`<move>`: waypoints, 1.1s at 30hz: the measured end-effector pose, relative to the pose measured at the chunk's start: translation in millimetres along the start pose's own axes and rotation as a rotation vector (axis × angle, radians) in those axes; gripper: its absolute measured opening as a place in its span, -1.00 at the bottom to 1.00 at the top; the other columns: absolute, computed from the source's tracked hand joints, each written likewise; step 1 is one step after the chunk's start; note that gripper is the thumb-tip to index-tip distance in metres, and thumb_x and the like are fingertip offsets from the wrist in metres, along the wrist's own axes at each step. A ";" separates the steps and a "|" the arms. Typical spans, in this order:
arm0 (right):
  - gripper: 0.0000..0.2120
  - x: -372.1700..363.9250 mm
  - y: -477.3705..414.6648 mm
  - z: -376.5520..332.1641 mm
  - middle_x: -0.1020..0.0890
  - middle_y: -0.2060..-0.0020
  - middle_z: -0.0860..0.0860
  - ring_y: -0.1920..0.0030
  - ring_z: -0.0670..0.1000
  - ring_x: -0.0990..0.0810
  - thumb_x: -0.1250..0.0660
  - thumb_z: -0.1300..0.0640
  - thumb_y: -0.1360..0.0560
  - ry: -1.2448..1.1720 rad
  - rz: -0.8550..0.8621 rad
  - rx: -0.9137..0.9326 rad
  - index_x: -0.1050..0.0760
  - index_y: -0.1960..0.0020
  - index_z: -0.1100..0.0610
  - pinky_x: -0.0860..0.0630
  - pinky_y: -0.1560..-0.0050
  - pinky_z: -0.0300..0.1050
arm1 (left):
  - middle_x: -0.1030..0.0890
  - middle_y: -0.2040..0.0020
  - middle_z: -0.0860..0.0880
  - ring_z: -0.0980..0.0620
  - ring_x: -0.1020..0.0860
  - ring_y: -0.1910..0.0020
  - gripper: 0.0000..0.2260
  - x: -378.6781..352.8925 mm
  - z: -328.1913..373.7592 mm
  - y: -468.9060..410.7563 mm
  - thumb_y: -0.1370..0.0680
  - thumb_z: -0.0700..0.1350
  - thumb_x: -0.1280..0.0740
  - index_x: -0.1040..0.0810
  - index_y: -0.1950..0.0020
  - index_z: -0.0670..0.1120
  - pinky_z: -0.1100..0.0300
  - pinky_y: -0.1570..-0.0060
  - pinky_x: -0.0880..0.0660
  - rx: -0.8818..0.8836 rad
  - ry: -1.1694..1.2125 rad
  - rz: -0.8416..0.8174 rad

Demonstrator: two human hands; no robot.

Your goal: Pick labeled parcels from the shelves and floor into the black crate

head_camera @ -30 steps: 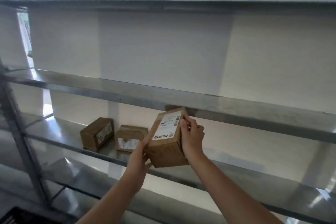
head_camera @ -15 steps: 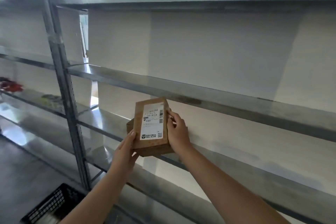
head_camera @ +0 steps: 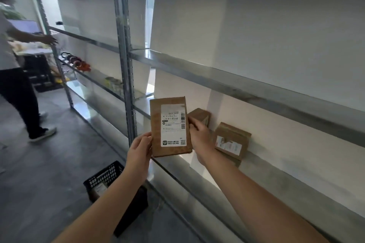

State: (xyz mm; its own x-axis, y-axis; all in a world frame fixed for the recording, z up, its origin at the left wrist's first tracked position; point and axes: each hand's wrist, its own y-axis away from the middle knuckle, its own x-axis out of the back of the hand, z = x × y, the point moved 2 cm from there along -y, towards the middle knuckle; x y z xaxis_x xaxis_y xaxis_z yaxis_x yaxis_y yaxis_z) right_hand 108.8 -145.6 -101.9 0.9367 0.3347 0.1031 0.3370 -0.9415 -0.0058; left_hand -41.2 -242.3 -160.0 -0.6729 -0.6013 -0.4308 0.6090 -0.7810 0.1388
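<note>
A brown cardboard parcel with a white shipping label faces me, held upright in front of the shelving. My left hand grips its lower left edge and my right hand grips its right edge. Behind my right hand two more labeled parcels sit on the shelf: a small one partly hidden, and a larger one to its right. The black crate stands on the floor below my left forearm, with a parcel inside it.
Metal shelving runs along the wall, with an upright post just left of the parcel. Another person stands at the far left by the shelf end. Small items lie on the left bay's shelf. Grey floor spreads to the left.
The view has swung left and down, bringing the crate, the other person and the two shelf parcels into sight. Both hands have kept hold of the parcel, label toward me.
</note>
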 end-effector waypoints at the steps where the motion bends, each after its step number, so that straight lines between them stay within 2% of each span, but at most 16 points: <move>1: -0.70 -5.4 -5.2 1.1 -0.68 0.01 -0.06 0.12 -0.09 -0.70 -0.20 0.04 -0.65 -0.014 -0.022 -0.006 -0.45 -0.37 -0.06 -0.62 0.24 -0.22 | -0.66 -0.11 -0.22 -0.16 -0.64 -0.08 -0.76 2.8 4.6 0.4 -0.61 -0.21 -0.24 -0.53 -0.26 -0.17 -0.04 -0.12 -0.57 -0.020 -0.014 0.018; 5: -0.69 -31.5 -29.9 2.6 -0.69 -0.02 0.00 0.06 -0.01 -0.71 -0.24 0.08 -0.62 -0.025 -0.131 -0.010 -0.50 -0.35 0.02 -0.67 0.03 0.05 | -0.68 -0.05 -0.18 -0.07 -0.68 0.06 -0.77 14.2 21.6 2.9 -0.62 -0.26 -0.23 -0.55 -0.24 -0.16 0.17 0.15 -0.61 -0.073 -0.003 0.076; 7: -0.74 -43.3 -42.6 3.2 -0.69 -0.04 0.01 0.03 0.00 -0.69 -0.22 0.12 -0.63 -0.028 -0.179 -0.003 -0.52 -0.30 0.02 -0.66 0.00 0.08 | -0.70 -0.03 -0.17 -0.06 -0.69 0.07 -0.79 20.2 24.7 1.3 -0.61 -0.27 -0.23 -0.57 -0.20 -0.15 0.21 0.20 -0.61 -0.066 0.014 0.134; 10: -0.76 -60.0 -57.9 7.9 -0.69 -0.03 0.01 0.03 -0.01 -0.68 -0.24 0.12 -0.62 -0.040 -0.271 0.018 -0.53 -0.27 -0.02 -0.67 0.02 0.01 | -0.69 -0.06 -0.15 -0.07 -0.68 -0.01 -0.76 29.9 25.4 -4.8 -0.60 -0.27 -0.25 -0.58 -0.23 -0.15 0.11 0.05 -0.59 -0.085 0.008 0.238; 12: -0.78 -68.5 -64.2 14.0 -0.68 0.07 -0.05 0.10 -0.07 -0.68 -0.24 0.13 -0.63 -0.062 -0.320 0.010 -0.52 -0.23 -0.06 -0.66 0.16 -0.15 | -0.70 -0.06 -0.14 -0.09 -0.67 -0.04 -0.77 33.1 24.5 -7.8 -0.61 -0.25 -0.25 -0.58 -0.22 -0.14 0.05 -0.01 -0.57 -0.089 -0.005 0.294; 15: -0.74 -76.2 -74.6 22.8 -0.67 0.10 -0.09 0.12 -0.08 -0.68 -0.22 0.17 -0.63 -0.068 -0.372 -0.004 -0.52 -0.26 -0.03 -0.63 0.24 -0.22 | -0.71 -0.02 -0.11 -0.08 -0.68 0.00 -0.79 33.9 21.0 -11.8 -0.61 -0.23 -0.26 -0.60 -0.19 -0.12 0.07 0.05 -0.56 -0.101 -0.033 0.376; 19: -0.71 -79.9 -94.1 35.0 -0.70 0.06 -0.04 0.11 -0.07 -0.70 -0.26 0.19 -0.62 -0.083 -0.434 -0.040 -0.54 -0.32 0.08 -0.64 0.19 -0.18 | -0.70 -0.04 -0.12 -0.10 -0.66 -0.05 -0.80 29.0 17.8 -15.4 -0.61 -0.18 -0.29 -0.61 -0.19 -0.12 0.08 0.05 -0.56 -0.124 -0.078 0.414; 22: -0.69 -83.9 -104.4 41.6 -0.70 -0.02 0.03 0.03 -0.02 -0.70 -0.28 0.17 -0.61 -0.078 -0.497 -0.036 -0.52 -0.34 0.11 -0.67 0.10 -0.10 | -0.71 -0.02 -0.13 -0.07 -0.68 0.01 -0.82 26.0 14.0 -17.0 -0.61 -0.18 -0.29 -0.61 -0.17 -0.13 0.18 0.16 -0.59 -0.128 -0.032 0.468; 24: -0.70 -87.9 -110.2 44.7 -0.69 -0.06 0.05 0.02 -0.01 -0.70 -0.28 0.16 -0.61 -0.085 -0.538 -0.034 -0.52 -0.34 0.10 -0.67 0.14 -0.13 | -0.70 -0.03 -0.15 -0.04 -0.69 0.04 -0.82 27.1 8.5 -19.2 -0.60 -0.19 -0.30 -0.60 -0.18 -0.17 0.24 0.22 -0.59 -0.123 0.020 0.504; 27: -0.70 -95.2 -115.1 49.2 -0.70 -0.01 0.00 0.08 -0.08 -0.70 -0.29 0.17 -0.61 -0.081 -0.554 -0.055 -0.52 -0.34 0.10 -0.61 0.25 -0.28 | -0.70 -0.03 -0.16 -0.05 -0.67 0.04 -0.82 32.2 0.1 -20.9 -0.60 -0.22 -0.30 -0.59 -0.17 -0.21 0.23 0.21 -0.58 -0.093 0.075 0.563; 31: -0.69 -114.5 -117.0 59.6 -0.69 0.07 -0.04 0.21 -0.15 -0.70 -0.31 0.16 -0.60 -0.054 -0.573 -0.082 -0.52 -0.34 0.10 -0.61 0.29 -0.28 | -0.70 0.01 -0.14 -0.01 -0.68 0.11 -0.86 44.9 -6.0 -23.6 -0.61 -0.23 -0.29 -0.59 -0.12 -0.20 0.26 0.27 -0.58 -0.083 0.130 0.603; 33: -0.69 -129.3 -116.9 63.1 -0.68 0.07 -0.05 0.19 -0.12 -0.70 -0.30 0.16 -0.60 -0.039 -0.585 -0.097 -0.50 -0.34 0.09 -0.61 0.31 -0.27 | -0.70 0.03 -0.13 -0.02 -0.67 0.10 -0.86 55.4 -5.2 -26.0 -0.61 -0.23 -0.28 -0.58 -0.12 -0.20 0.25 0.28 -0.58 -0.077 0.150 0.623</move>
State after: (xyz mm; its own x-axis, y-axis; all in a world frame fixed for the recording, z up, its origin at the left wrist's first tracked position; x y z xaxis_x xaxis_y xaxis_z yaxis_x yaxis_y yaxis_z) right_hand -45.7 -76.3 -177.4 0.6013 0.7987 0.0247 0.7900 -0.5988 0.1318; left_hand -92.1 -254.5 -192.1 -0.1213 -0.9036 -0.4108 0.8988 -0.2756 0.3409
